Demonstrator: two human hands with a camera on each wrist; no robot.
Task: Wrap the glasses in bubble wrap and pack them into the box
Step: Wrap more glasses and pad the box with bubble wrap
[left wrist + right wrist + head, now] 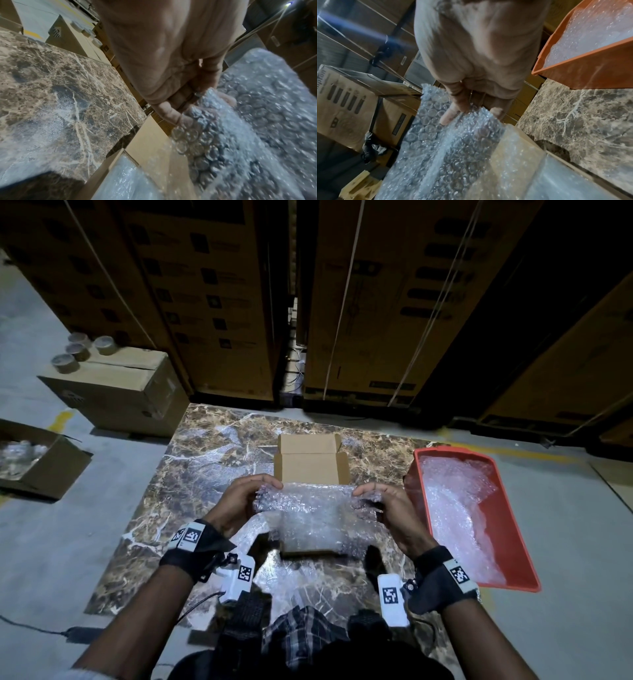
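While both hands, left [239, 501] and right [387, 505], pinch bubble wrap [308, 508] above the open box [310, 463], tall cartons [212, 302] rise behind the marble slab [212, 453] on the floor.

Open box [310, 465] at centre of worktop [212, 460]. Tray [520, 542] to right, sheets of bubble wrap [455, 501] in it. Held above box between left hand [236, 501] and right hand [394, 508]: bubble wrap bundle [308, 508]. Tape rolls [82, 349] on carton [116, 392], far left.
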